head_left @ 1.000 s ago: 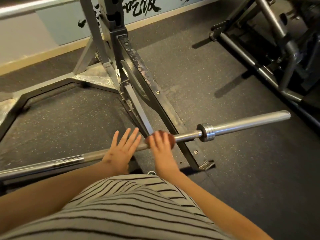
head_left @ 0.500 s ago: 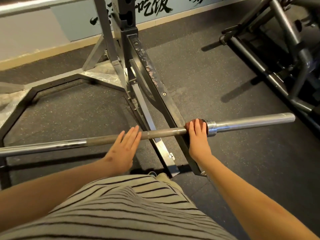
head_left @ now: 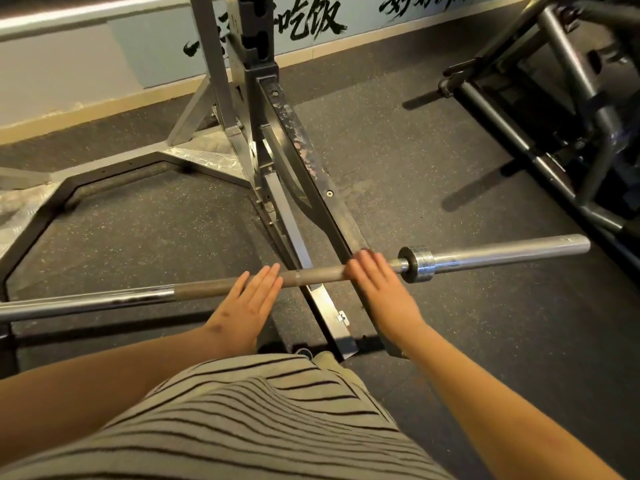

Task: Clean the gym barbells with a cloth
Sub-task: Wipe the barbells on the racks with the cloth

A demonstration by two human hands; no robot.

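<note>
A long steel barbell lies across the view at waist height, its collar and bare sleeve out to the right. My left hand rests on the knurled shaft with straight fingers. My right hand lies over the shaft just left of the collar, fingers bent over the top of the bar. The reddish cloth is hidden under this hand.
The grey squat rack stands right behind the bar, its base rails running under it toward me. A dark machine frame fills the far right. Speckled rubber floor lies between them.
My right hand slid to the right along the shaft, from beside my left hand to next to the collar, and the reddish cloth no longer shows. My left hand stayed on the bar.
</note>
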